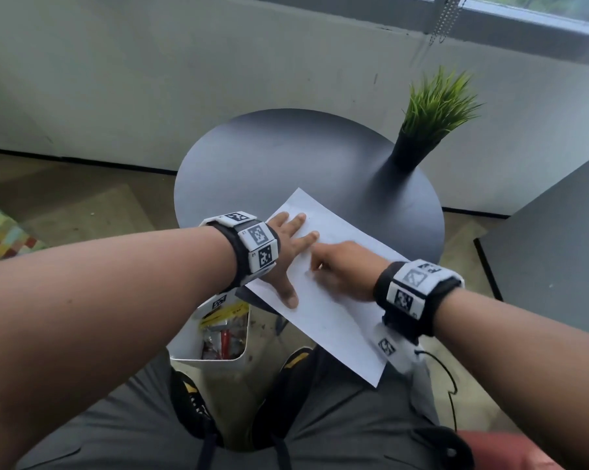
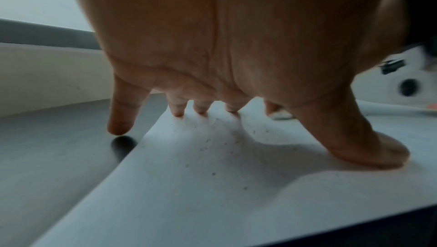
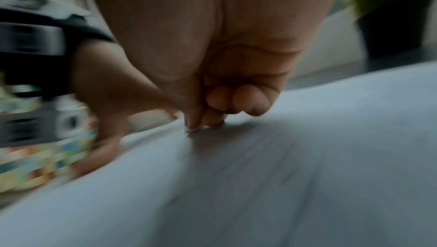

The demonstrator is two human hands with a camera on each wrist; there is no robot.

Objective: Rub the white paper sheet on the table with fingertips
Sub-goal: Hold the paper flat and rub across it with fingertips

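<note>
A white paper sheet (image 1: pixel 333 320) lies slantwise on the round dark grey table (image 1: pixel 286 164), its near end hanging over the table's front edge. My left hand (image 1: pixel 293 252) lies flat on the sheet's far left part with fingers spread. In the left wrist view the thumb (image 2: pixel 378 153) and middle fingers press the paper (image 2: pixel 212 185), while the little finger touches bare table (image 2: pixel 59 148). My right hand (image 1: pixel 340 266) sits on the middle of the sheet with fingers curled. Its fingertips (image 3: pixel 194 127) touch the paper (image 3: pixel 283 176); that view is blurred.
A green grass plant in a black pot (image 1: pixel 418 144) stands at the table's far right. Below the table's left front is a white bin (image 1: pixel 215 334) with several items. A dark cabinet top (image 1: pixel 557 249) is at right, a checkered rug (image 1: pixel 1 232) at left.
</note>
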